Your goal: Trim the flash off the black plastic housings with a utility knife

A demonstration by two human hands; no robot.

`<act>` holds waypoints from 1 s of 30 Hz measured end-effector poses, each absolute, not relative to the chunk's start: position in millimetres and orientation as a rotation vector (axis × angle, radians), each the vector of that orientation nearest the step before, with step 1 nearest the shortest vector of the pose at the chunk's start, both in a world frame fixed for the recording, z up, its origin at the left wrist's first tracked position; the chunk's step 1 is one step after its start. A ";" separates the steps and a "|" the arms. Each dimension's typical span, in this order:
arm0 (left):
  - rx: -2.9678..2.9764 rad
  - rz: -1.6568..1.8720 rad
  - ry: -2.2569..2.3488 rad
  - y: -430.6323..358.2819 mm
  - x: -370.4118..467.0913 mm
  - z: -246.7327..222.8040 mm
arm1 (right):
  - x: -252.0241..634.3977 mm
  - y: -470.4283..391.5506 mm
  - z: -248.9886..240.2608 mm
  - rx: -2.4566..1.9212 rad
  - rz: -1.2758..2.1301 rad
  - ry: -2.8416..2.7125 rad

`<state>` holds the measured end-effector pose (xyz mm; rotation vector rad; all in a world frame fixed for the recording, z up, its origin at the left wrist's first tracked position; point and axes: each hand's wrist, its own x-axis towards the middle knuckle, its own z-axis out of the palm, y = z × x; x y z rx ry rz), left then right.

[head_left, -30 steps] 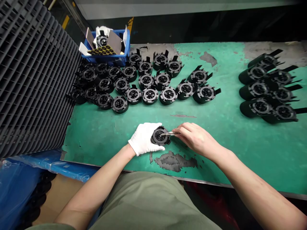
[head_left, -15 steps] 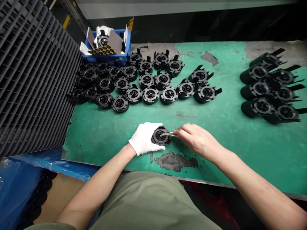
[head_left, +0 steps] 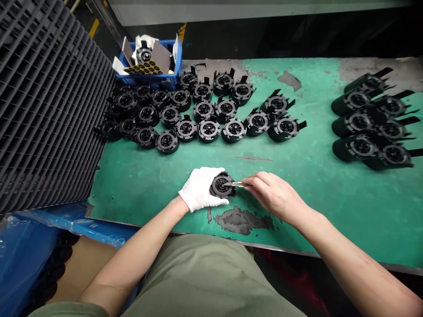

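Observation:
My left hand (head_left: 202,190), in a white glove, is closed around the side of a round black plastic part (head_left: 219,192) with concentric rings on its face. It holds the part just above the green table, face up. My bare right hand (head_left: 269,191) pinches slim silver tweezers (head_left: 236,184) between thumb and fingers. Their pointed tip reaches the middle of the part's face; whether it grips anything there is too small to tell. Behind my hands stand several similar black round parts (head_left: 209,129) in loose rows, some with upright tabs.
Several taller black cylinders (head_left: 352,147) are grouped at the right. A blue bin (head_left: 168,81) with cardboard, a yellow sheet of black dots and a black part stands at the back left. Stacked dark grey trays (head_left: 49,110) rise on the left. Blue plastic film (head_left: 99,231) lines a box below.
The view has shifted slightly. My left hand still holds the black part, and the tweezers stay at its middle with a slight change in their angle.

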<state>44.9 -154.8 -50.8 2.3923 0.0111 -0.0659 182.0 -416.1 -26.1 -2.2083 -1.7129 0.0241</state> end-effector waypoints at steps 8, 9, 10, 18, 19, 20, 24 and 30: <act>2.438 -0.077 0.037 -154.8 41.0 -57.6 | 175.7 -414.3 -21.2 -2.248 -0.018 -1.776; 2.440 -0.070 0.019 -154.5 40.9 -58.0 | 176.7 -415.0 -20.5 -2.241 -0.012 -1.782; 2.433 -0.059 -0.005 -154.4 40.8 -58.5 | 177.5 -416.1 -19.6 -2.231 -0.008 -1.776; 2.328 0.218 0.447 -170.1 23.0 -61.5 | 128.0 -429.2 -20.2 -2.177 0.172 -1.261; 2.330 0.210 0.504 -173.1 17.6 -60.1 | 118.8 -429.0 -23.9 -2.201 0.175 -1.258; 2.335 0.174 0.528 -175.5 11.3 -58.4 | 111.5 -428.3 -28.0 -2.225 0.165 -1.251; 2.277 -0.083 0.439 -175.0 -16.1 -52.7 | 104.4 -425.3 -39.8 -2.299 0.100 -1.199; 2.325 -0.027 0.180 -152.8 -10.1 -52.1 | 115.8 -433.7 -31.4 -2.279 0.093 -1.313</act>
